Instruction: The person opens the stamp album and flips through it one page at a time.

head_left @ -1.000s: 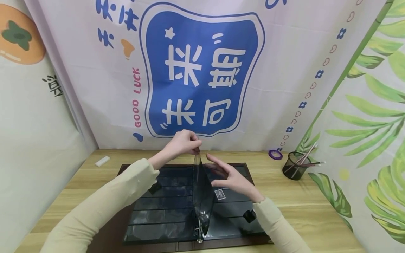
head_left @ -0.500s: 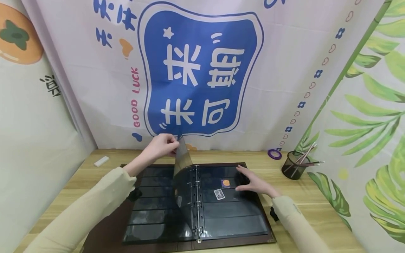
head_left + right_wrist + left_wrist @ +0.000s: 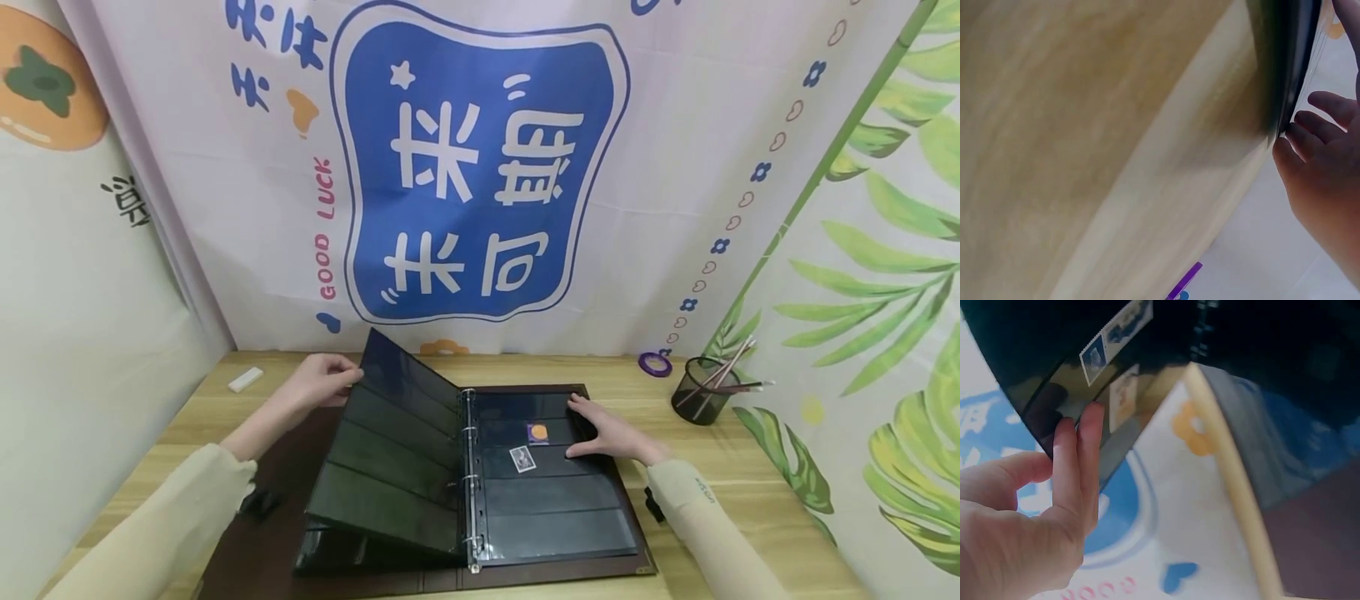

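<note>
A stamp album with a brown cover and metal rings lies spread on the table. My left hand pinches the outer edge of a black page, which slants up over the left side. In the left wrist view, thumb and fingers lie on opposite faces of that page, near a pair of stamps. My right hand rests at the outer edge of the right page, fingers spread and loosely bent. On that page sit a purple-and-orange stamp and a black-and-white stamp.
A black mesh pen holder with several thin sticks or brushes stands at the right. Behind it lies a purple tape roll. A small white block is at the back left. A printed cloth hangs behind the table.
My left hand has carried the page from upright over the rings down to the left. My right hand has drawn back to the right, and the orange stamp has come into view.
</note>
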`<action>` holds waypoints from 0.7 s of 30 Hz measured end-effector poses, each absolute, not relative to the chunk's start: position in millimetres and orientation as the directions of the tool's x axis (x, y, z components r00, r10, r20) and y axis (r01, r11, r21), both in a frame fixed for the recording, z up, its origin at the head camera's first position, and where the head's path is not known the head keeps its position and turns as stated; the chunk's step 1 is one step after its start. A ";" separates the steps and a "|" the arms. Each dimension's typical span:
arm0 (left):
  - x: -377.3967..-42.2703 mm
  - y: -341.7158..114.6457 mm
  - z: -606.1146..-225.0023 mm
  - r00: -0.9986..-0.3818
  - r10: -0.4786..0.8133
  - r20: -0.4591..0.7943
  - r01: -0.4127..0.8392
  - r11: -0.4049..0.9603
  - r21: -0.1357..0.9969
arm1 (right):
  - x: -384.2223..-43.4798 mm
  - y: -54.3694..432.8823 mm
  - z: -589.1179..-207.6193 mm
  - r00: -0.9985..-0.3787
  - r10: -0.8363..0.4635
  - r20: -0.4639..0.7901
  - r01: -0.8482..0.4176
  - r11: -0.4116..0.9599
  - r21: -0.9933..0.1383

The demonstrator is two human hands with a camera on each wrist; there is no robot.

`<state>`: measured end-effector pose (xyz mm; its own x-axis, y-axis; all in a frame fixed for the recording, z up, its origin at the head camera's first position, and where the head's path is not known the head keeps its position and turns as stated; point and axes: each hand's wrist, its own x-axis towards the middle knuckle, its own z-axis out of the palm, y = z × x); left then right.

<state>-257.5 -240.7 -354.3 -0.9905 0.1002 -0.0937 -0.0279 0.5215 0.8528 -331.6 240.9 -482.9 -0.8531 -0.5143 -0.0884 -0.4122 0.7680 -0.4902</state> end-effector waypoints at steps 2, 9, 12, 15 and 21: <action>-255.0 -253.3 -367.6 -0.988 0.093 -0.120 -0.059 0.492 0.868 | -331.3 240.5 -482.9 -0.850 -0.520 -0.087 -0.419 0.766 -0.488; -249.9 -281.3 -408.0 -0.979 0.072 -0.189 -0.132 0.481 0.867 | -329.5 241.9 -483.6 -0.847 -0.526 -0.082 -0.425 0.761 -0.490; -248.4 -285.2 -419.2 -0.978 0.047 -0.202 -0.152 0.501 0.852 | -330.1 242.0 -484.5 -0.847 -0.524 -0.085 -0.426 0.766 -0.481; -246.4 -287.2 -429.9 -0.981 0.013 -0.195 -0.158 0.533 0.831 | -330.7 241.8 -485.0 -0.845 -0.529 -0.084 -0.429 0.763 -0.484; -242.1 -285.9 -448.0 -0.985 -0.060 -0.160 -0.164 0.595 0.787 | -333.9 243.5 -485.4 -0.837 -0.543 -0.067 -0.455 0.760 -0.464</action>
